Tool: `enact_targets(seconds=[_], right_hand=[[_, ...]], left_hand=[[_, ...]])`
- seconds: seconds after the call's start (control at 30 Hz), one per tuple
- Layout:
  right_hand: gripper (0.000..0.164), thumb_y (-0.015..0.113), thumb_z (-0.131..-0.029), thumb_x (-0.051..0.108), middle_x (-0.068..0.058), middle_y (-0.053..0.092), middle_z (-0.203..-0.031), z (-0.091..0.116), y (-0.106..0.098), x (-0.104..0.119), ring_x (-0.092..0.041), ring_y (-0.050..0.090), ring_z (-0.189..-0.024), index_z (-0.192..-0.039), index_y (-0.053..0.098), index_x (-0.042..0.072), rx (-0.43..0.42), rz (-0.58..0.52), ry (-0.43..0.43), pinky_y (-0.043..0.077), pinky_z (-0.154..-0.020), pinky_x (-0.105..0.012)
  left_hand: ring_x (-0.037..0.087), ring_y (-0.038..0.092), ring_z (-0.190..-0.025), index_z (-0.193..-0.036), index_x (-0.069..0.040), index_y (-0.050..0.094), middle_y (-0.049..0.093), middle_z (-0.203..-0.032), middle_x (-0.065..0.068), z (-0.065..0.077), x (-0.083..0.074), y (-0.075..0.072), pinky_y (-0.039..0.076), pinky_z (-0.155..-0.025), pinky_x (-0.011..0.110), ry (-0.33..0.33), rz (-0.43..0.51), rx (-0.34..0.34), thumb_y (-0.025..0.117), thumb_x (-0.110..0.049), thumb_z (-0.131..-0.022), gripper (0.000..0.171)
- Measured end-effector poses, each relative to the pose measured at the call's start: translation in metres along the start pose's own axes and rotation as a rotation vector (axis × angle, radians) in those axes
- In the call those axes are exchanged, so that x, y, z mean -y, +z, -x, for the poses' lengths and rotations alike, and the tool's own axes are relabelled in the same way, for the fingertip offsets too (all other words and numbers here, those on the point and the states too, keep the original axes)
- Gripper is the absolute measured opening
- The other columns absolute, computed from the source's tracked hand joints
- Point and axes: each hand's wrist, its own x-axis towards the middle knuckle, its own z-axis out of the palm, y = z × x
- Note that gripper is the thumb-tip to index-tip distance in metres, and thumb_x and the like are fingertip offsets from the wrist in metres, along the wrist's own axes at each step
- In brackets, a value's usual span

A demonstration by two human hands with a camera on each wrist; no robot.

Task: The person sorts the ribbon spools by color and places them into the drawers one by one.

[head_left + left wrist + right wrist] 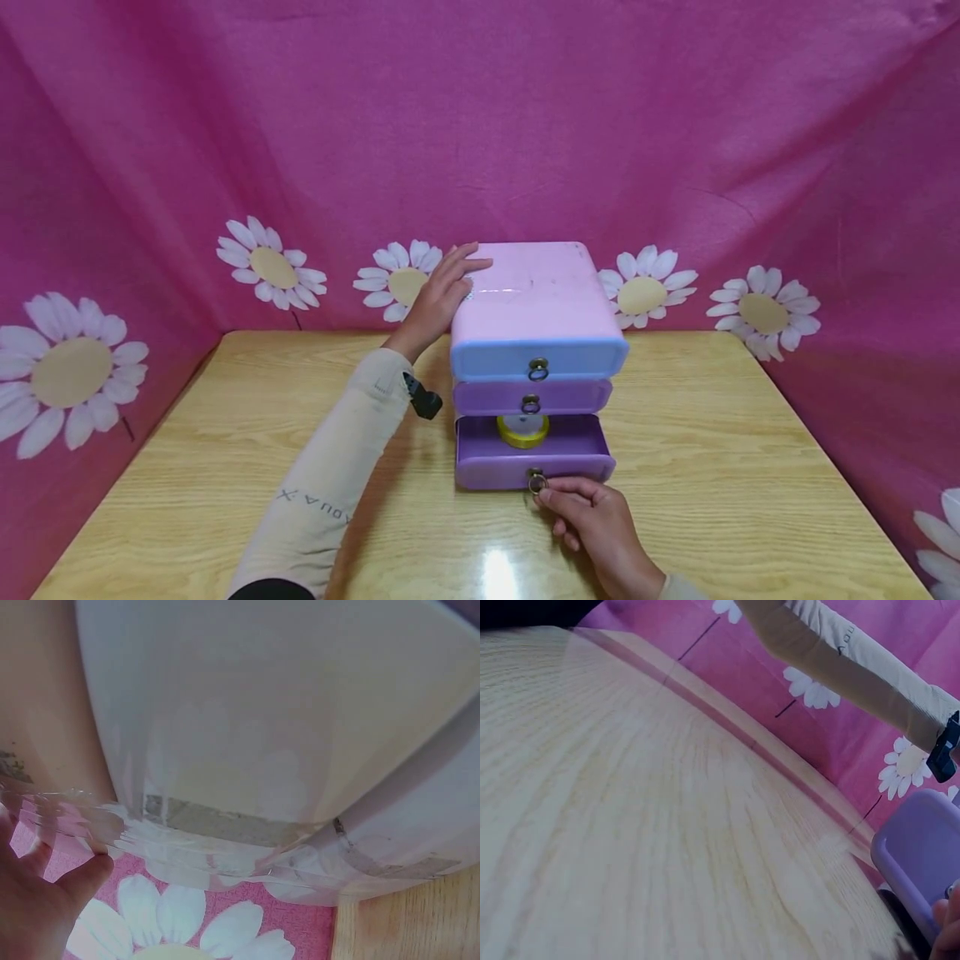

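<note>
A small drawer cabinet (532,292) with a pink top stands on the table. My left hand (442,300) rests on its upper left edge, fingers reaching onto the top; the left wrist view shows the thumb (86,881) against the cabinet side with clear tape on it. The bottom purple drawer (487,472) is pulled out, and a yellow-rimmed roll (523,442) lies inside it. With thumb and forefinger, my right hand (600,521) pinches the ring pull (537,483) on that drawer's front. In the right wrist view only part of the hand shows, beside the purple drawer front (922,840).
Above the pulled-out drawer are a middle purple drawer (480,398) and a blue top drawer (487,361), each with a ring pull. A pink cloth (525,125) with white daisies hangs behind and beside the wooden table (720,467).
</note>
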Motion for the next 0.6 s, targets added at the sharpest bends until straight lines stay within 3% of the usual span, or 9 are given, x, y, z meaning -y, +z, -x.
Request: enact_targets(seconds=[0.33, 0.6], right_hand=[[0.027, 0.074, -0.082, 0.010, -0.010, 0.072, -0.082, -0.008, 0.006, 0.001, -0.008, 0.054, -0.053, -0.103, 0.068, -0.006, 0.012, -0.021, -0.009, 0.039, -0.045, -0.018], [0.025, 0.074, -0.082, 0.008, -0.009, 0.072, -0.082, -0.016, 0.007, 0.003, -0.008, 0.053, -0.051, -0.102, 0.068, -0.006, -0.009, -0.028, -0.011, 0.038, -0.044, -0.017]], left_hand=[[0.024, 0.005, -0.148, -0.135, -0.014, 0.056, 0.029, -0.156, -0.004, 0.002, -0.002, 0.000, 0.001, -0.117, 0.049, -0.002, 0.044, 0.005, 0.037, -0.019, -0.101, 0.039], [0.022, 0.006, -0.148, -0.134, -0.017, 0.057, 0.030, -0.155, -0.007, 0.001, 0.001, 0.000, 0.003, -0.117, 0.046, -0.015, 0.024, 0.004, 0.037, -0.020, -0.101, 0.039]])
